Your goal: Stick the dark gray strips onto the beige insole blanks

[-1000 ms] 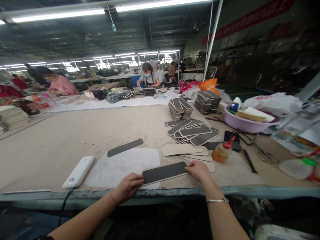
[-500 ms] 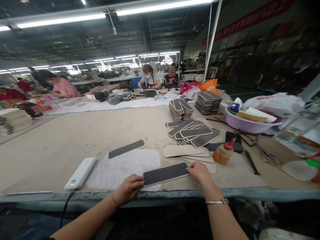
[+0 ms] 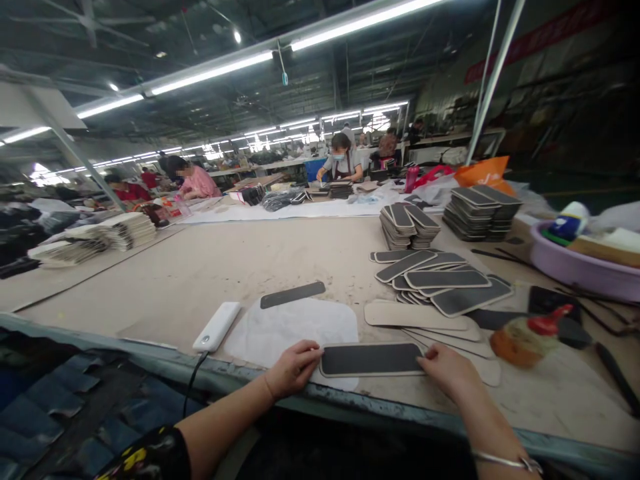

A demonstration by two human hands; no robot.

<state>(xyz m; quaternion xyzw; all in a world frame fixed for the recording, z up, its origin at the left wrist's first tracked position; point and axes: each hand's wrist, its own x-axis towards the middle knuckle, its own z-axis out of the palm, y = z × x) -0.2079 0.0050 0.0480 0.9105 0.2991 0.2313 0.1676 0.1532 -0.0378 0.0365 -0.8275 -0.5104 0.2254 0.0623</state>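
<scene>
Over on the tan table [image 3: 210, 267], someone's left hand [image 3: 296, 367] and right hand [image 3: 450, 371] pinch a dark strip [image 3: 371, 359] by its ends, fingers [image 3: 306, 355] curled, forearms [image 3: 230, 417] angled inward, strip partly over the white paper [image 3: 300, 327]

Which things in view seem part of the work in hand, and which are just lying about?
Likely part of the job:
dark panel with a pale border, left hand and right hand at its ends
heap of similar panels
pale pieces

Probably just lying about:
purple basin
orange bag
pink bottle
</scene>
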